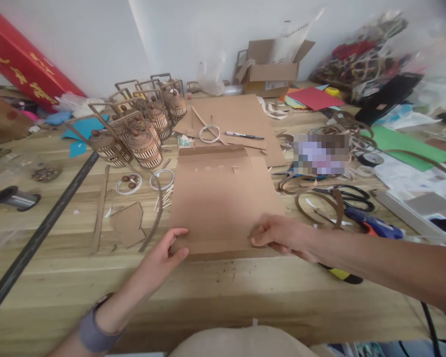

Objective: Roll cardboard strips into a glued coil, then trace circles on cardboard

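A flat brown cardboard sheet point(215, 208) lies in front of me, with small slits and creases near its far end. My right hand point(277, 235) pinches its near right corner between thumb and curled fingers. At the near left corner, my left hand point(171, 248) touches the sheet with thumb and index finger spread apart; its other fingers are hidden. Beyond it is a larger cardboard piece point(238, 111), bearing a pen point(244, 135) and a white ring point(209, 133). Left of the sheet are another white ring point(162, 179) and a small cardboard cutout point(128, 225).
Several small lidded woven baskets point(144, 146) with tall handles stand at the back left. A black strip point(40, 238) crosses the table at left. Scissors point(353, 196), a blue glue gun point(375, 223) and brown strips lie at right. An open carton point(271, 74) stands behind.
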{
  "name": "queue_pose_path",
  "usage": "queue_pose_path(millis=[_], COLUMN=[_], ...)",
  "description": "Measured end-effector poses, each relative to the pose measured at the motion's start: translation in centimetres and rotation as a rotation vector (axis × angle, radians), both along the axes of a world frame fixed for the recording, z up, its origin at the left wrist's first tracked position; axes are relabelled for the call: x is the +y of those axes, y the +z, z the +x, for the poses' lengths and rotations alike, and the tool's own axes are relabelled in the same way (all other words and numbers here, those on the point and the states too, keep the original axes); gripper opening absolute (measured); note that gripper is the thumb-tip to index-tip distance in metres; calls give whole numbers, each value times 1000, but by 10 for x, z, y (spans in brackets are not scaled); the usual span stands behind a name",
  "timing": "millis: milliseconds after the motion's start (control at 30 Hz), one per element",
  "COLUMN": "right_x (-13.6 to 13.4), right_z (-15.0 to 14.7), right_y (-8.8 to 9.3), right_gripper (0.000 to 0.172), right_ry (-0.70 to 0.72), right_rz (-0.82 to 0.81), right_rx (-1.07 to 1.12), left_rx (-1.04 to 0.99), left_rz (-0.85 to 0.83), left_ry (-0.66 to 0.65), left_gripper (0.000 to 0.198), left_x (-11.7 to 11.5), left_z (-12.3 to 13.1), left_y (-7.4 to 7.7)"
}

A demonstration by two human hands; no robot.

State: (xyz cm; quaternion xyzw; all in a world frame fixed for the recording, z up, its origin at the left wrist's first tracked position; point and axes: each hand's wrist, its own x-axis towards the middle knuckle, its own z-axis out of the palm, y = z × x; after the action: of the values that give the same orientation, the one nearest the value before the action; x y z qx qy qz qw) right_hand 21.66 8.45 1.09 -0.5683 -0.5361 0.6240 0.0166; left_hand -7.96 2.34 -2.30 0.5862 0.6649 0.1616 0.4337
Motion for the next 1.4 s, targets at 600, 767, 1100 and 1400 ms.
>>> queue_pose_path(millis=[600,767,1100,1400], right_x=[-13,-14,-20,40], right_z=[14,16,21,3], right_y=[-24,-24,-31,-4], right_gripper=[45,45,52,39], right_ry=[-214,-212,-194,494], right_rz=[-31,11,101,-12], right_rx=[241,277,283,-98], left_rx=[94,122,44,-115], left_rz=[-86,-77,-47,14], left_ry=[-276,-331,-281,-122], left_gripper=[68,64,61,63], left_x=[9,12,14,6], left_z=[-11,-12,-13,-7], left_y=[-4,0,-3,1])
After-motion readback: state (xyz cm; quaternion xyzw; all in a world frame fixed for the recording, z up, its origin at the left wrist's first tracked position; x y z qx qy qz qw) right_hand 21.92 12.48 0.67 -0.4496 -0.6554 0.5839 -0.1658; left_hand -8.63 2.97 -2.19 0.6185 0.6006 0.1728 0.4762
